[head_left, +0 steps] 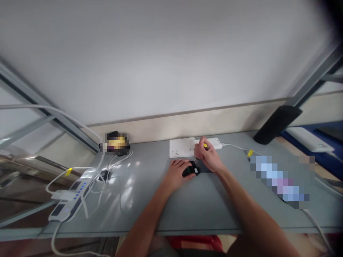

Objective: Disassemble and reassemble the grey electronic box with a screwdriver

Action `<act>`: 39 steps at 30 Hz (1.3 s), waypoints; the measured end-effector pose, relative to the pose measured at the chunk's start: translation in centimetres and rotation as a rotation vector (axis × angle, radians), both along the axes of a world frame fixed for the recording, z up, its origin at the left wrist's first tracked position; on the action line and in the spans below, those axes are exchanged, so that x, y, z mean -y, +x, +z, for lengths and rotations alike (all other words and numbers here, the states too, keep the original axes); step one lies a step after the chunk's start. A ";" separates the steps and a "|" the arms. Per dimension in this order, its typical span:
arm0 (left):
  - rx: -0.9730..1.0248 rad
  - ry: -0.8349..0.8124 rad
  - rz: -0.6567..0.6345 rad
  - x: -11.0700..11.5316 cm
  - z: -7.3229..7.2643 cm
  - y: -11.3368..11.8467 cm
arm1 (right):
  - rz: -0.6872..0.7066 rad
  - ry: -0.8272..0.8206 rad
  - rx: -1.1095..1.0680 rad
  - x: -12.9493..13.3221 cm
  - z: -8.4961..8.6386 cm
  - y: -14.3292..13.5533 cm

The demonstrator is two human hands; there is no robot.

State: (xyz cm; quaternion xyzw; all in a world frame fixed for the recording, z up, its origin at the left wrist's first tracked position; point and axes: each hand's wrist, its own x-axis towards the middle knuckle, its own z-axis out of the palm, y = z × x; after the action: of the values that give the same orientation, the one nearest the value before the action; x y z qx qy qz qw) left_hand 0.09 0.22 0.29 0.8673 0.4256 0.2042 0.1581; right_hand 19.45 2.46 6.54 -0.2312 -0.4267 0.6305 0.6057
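A small black device (192, 170) lies on the grey table. My left hand (179, 172) is closed on it from the left, fingers along its far side and thumb near its front edge. My right hand (207, 153) is wrapped round a screwdriver with a yellow handle end (205, 145); its thin shaft points down at the device's right part. Whether the tip touches is too small to tell. Behind the hands lies a white sheet or tray (180, 148) with several small dark screws on it.
A white power strip (63, 210) with cables lies at the left edge of the grey table (144, 178). A black cylinder (277, 125) leans at the back right. Blurred objects lie at back left and right. A white box (215, 143) has a cable.
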 end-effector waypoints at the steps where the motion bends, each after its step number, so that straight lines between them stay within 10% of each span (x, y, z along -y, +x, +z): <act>1: -0.004 -0.005 0.002 0.0 0.0 0.0 | 0.003 -0.005 -0.006 -0.1 -0.1 -0.1; 39: -0.001 0.001 0.000 0.2 0.2 0.0 | 0.016 -0.070 -0.050 -0.2 -0.2 0.1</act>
State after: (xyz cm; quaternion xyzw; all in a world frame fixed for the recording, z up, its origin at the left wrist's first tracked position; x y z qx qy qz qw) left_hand 0.11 0.01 0.48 0.8675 0.4255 0.2039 0.1578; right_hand 19.55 2.70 6.33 -0.2332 -0.3908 0.6554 0.6028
